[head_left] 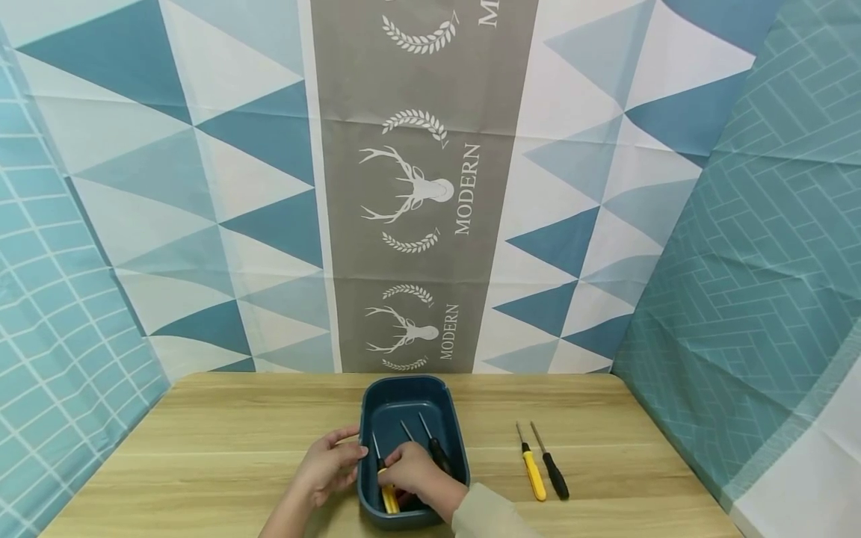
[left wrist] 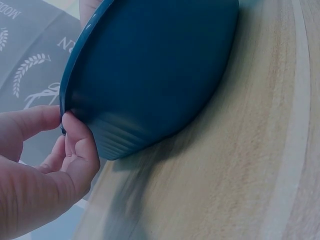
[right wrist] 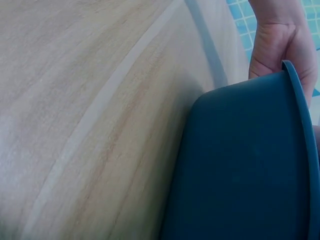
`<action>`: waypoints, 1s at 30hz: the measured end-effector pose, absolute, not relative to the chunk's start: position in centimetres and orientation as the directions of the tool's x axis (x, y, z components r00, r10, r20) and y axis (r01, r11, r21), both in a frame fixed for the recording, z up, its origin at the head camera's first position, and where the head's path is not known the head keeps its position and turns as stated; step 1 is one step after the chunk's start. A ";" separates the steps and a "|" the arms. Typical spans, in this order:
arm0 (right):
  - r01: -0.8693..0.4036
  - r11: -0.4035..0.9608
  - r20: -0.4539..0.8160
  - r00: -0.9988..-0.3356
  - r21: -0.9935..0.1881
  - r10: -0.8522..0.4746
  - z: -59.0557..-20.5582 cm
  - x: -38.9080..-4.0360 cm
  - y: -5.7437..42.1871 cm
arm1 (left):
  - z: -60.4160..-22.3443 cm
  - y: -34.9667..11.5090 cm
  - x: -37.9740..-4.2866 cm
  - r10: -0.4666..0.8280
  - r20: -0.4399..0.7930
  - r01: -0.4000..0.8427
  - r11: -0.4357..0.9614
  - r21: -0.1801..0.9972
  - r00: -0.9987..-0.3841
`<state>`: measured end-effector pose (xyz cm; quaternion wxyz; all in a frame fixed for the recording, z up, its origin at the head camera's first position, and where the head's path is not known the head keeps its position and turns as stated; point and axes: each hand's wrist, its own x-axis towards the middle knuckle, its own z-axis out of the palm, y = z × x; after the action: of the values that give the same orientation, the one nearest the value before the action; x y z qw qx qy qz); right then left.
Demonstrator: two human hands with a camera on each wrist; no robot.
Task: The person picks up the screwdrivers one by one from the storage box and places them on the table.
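A dark blue rectangular plastic bin (head_left: pixel 447 418) stands on the table. My left hand (head_left: pixel 328 465) pinches its left rim, thumb and fingers on either side, as the left wrist view shows. Inside the bin, my right hand (head_left: pixel 413 472) reaches down and holds a yellow-handled screwdriver (head_left: pixel 391 501), whose thin shaft points away from me. To the right in the bin lies a black-handled screwdriver (head_left: pixel 440 456). Another metal shaft (head_left: pixel 406 430) sticks out between them; its handle is hidden under my right hand. In the right wrist view the bin's outer wall (right wrist: pixel 240 170) hides my right fingers.
On the wooden table (head_left: pixel 255 441), right of the bin, two more screwdrivers lie side by side: one yellow-handled (head_left: pixel 534 475), one black-handled (head_left: pixel 556 478). A patterned cloth wall (head_left: pixel 410 261) rises behind the table's far edge, with tiled-print cloths at both sides.
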<state>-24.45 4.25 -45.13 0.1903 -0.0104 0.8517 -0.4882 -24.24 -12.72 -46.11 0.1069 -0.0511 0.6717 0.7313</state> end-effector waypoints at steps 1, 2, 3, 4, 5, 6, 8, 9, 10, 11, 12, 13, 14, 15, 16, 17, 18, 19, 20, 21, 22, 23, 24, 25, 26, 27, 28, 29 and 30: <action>0.176 0.519 -0.321 -0.925 -0.836 -0.204 -45.1 -24.5 4.3 | -46.1 -12.7 -24.3 0.089 -0.217 -0.224 -0.076 0.972 -0.972; 0.182 0.514 -0.327 -0.922 -0.838 -0.207 -45.0 -24.5 4.4 | -46.1 -12.7 -24.2 0.089 -0.217 -0.224 -0.075 0.972 -0.972; 0.187 0.509 -0.332 -0.920 -0.840 -0.210 -44.9 -24.5 4.5 | -46.1 -12.7 -24.2 0.087 -0.217 -0.224 -0.073 0.972 -0.972; 0.193 0.506 -0.338 -0.917 -0.841 -0.213 -44.9 -24.5 4.6 | -46.0 -12.7 -24.2 0.087 -0.215 -0.222 -0.072 0.972 -0.973; 0.197 0.504 -0.343 -0.914 -0.841 -0.216 -44.8 -24.5 4.6 | -46.0 -12.7 -24.2 0.085 -0.216 -0.222 -0.068 0.973 -0.973; 0.204 0.501 -0.352 -0.910 -0.841 -0.220 -44.8 -24.6 4.7 | -46.0 -12.6 -24.3 0.082 -0.217 -0.223 -0.064 0.973 -0.973; 0.213 0.496 -0.365 -0.902 -0.842 -0.231 -44.7 -24.7 5.0 | -45.9 -12.6 -24.2 0.075 -0.222 -0.226 -0.054 0.973 -0.972; 0.218 0.494 -0.371 -0.899 -0.842 -0.234 -44.7 -24.8 5.1 | -45.9 -12.6 -24.2 0.073 -0.221 -0.225 -0.053 0.973 -0.973; 0.226 0.494 -0.379 -0.895 -0.840 -0.235 -44.7 -24.9 5.2 | -45.9 -12.6 -24.2 0.073 -0.218 -0.222 -0.051 0.974 -0.973; 0.229 0.493 -0.383 -0.893 -0.839 -0.238 -44.7 -25.0 5.3 | -45.9 -12.6 -24.2 0.070 -0.218 -0.222 -0.048 0.974 -0.973; 0.230 0.494 -0.385 -0.892 -0.838 -0.237 -44.7 -25.0 5.3 | -45.9 -12.6 -24.1 0.069 -0.214 -0.218 -0.047 0.975 -0.974; 0.231 0.496 -0.386 -0.892 -0.837 -0.236 -44.8 -25.1 5.4 | -45.9 -12.6 -24.1 0.069 -0.212 -0.215 -0.047 0.975 -0.975; 0.235 0.495 -0.388 -0.892 -0.837 -0.234 -44.8 -25.2 5.5 | -45.9 -12.5 -24.1 0.070 -0.210 -0.214 -0.046 0.976 -0.975; 0.237 0.493 -0.389 -0.892 -0.837 -0.232 -44.9 -25.3 5.6 | -45.9 -12.5 -24.1 0.070 -0.209 -0.212 -0.045 0.976 -0.975; 0.240 0.491 -0.390 -0.892 -0.838 -0.229 -44.9 -25.4 5.6 | -45.9 -12.5 -24.1 0.070 -0.210 -0.214 -0.043 0.976 -0.975; 0.240 0.487 -0.387 -0.893 -0.840 -0.228 -45.0 -25.4 5.6 | -45.9 -12.5 -24.2 0.068 -0.211 -0.215 -0.042 0.976 -0.975; 0.244 0.481 -0.388 -0.894 -0.842 -0.226 -45.0 -25.5 5.7 | -45.9 -12.5 -24.2 0.068 -0.213 -0.216 -0.041 0.976 -0.975; 0.247 0.475 -0.388 -0.893 -0.845 -0.226 -45.0 -25.5 5.7 | -45.9 -12.5 -24.2 0.068 -0.215 -0.218 -0.040 0.975 -0.974; 0.250 0.468 -0.388 -0.893 -0.848 -0.228 -45.0 -25.5 5.8 | -45.9 -12.5 -24.2 0.070 -0.215 -0.218 -0.041 0.975 -0.974; 0.252 0.461 -0.388 -0.893 -0.851 -0.229 -45.0 -25.5 5.8 | -45.9 -12.5 -24.2 0.070 -0.215 -0.219 -0.042 0.975 -0.974; 0.252 0.454 -0.387 -0.893 -0.854 -0.231 -45.0 -25.5 5.8 | -46.0 -12.5 -24.2 0.070 -0.215 -0.218 -0.041 0.975 -0.974; 0.252 0.447 -0.385 -0.893 -0.858 -0.235 -45.0 -25.5 5.9 | -46.0 -12.5 -24.2 0.072 -0.215 -0.218 -0.040 0.975 -0.974; 0.252 0.442 -0.384 -0.892 -0.861 -0.238 -45.0 -25.5 5.9 | -45.9 -12.5 -24.2 0.073 -0.214 -0.218 -0.040 0.975 -0.974; 0.251 0.435 -0.381 -0.892 -0.864 -0.242 -44.9 -25.4 6.0 | -46.0 -12.5 -24.1 0.072 -0.212 -0.215 -0.040 0.976 -0.975; 0.252 0.429 -0.379 -0.892 -0.868 -0.244 -44.9 -25.4 6.0 | -46.0 -12.5 -24.2 0.071 -0.210 -0.213 -0.041 0.976 -0.975; 0.251 0.424 -0.377 -0.893 -0.870 -0.246 -44.8 -25.4 6.1 | -46.0 -12.5 -24.2 0.069 -0.208 -0.211 -0.042 0.977 -0.976; 0.250 0.421 -0.375 -0.894 -0.872 -0.247 -44.8 -25.4 6.1 | -46.1 -12.5 -24.2 0.066 -0.207 -0.210 -0.042 0.977 -0.976; 0.250 0.417 -0.374 -0.894 -0.874 -0.247 -44.7 -25.4 6.2 | -46.1 -12.4 -24.2 0.065 -0.206 -0.209 -0.045 0.977 -0.976; 0.252 0.413 -0.373 -0.894 -0.875 -0.246 -44.6 -25.4 6.3 | -46.1 -12.4 -24.2 0.061 -0.206 -0.209 -0.046 0.977 -0.977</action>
<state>-25.36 6.25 -44.62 0.2298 0.0017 0.8086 -0.5416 -24.22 -12.43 -46.12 0.0938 -0.0541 0.6844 0.7210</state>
